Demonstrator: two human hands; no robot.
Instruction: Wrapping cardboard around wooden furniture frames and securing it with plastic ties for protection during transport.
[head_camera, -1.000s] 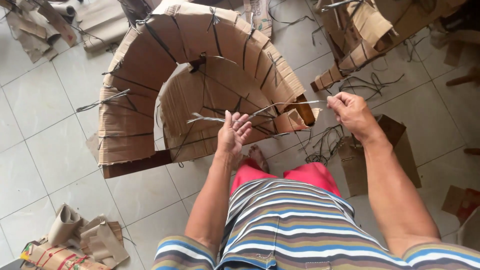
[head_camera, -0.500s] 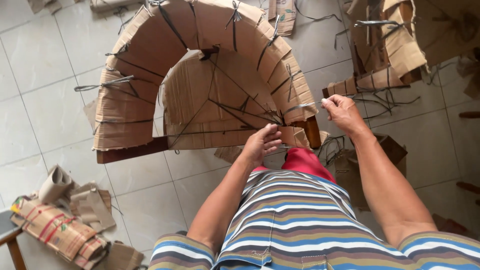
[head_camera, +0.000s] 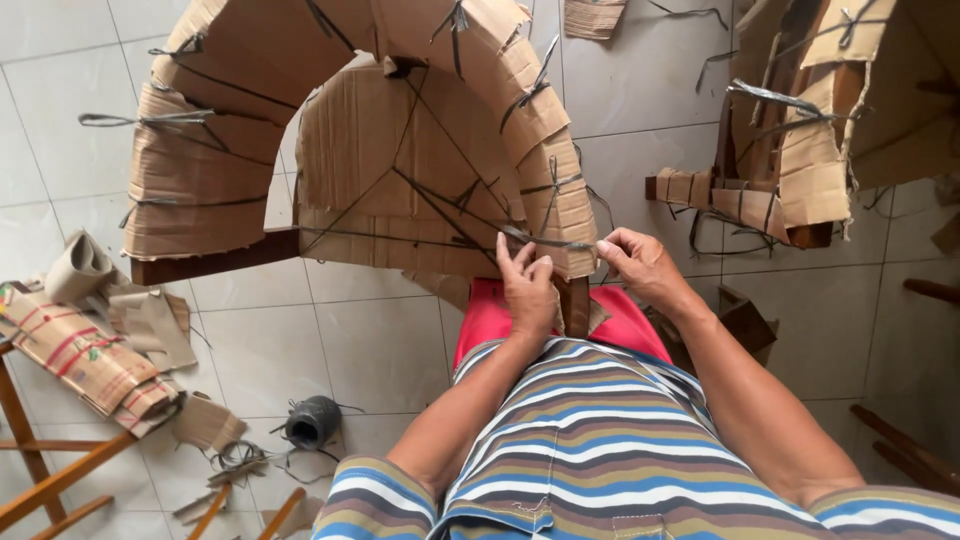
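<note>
Two bare hands meet at the lower centre of the frame, against the near edge of a cardboard-wrapped arch (head_camera: 400, 150) that fills the upper middle. The left hand (head_camera: 527, 285) lies with fingers pointing up the frame, its fingertips pressed to the cardboard where a dark strap (head_camera: 480, 225) crosses. The right hand (head_camera: 640, 265) sits just beside it to the right, its grip pinched narrow on the strap's end, thumb and forefinger closed around it. Whether the left hand's grip actually clasps the strap or only presses it down cannot be told.

The strap's long axis runs nearly level across the frame, from the left part of the arch's inner panel toward the right hand, with other dark bands crossing it on a slant. The arch itself curves like a horseshoe, its open side facing down the frame toward the person, its legs pointing at the lower left and lower centre.

Another cardboard-wrapped piece (head_camera: 800, 150) stands at the upper right, well apart. On the tiled floor (head_camera: 380, 350) at lower left lie a dark spool of strapping (head_camera: 312, 420), loose cardboard scraps (head_camera: 150, 330) and a striped folded sack (head_camera: 80, 360). An orange wooden frame (head_camera: 40, 480) shows at the bottom left corner.
</note>
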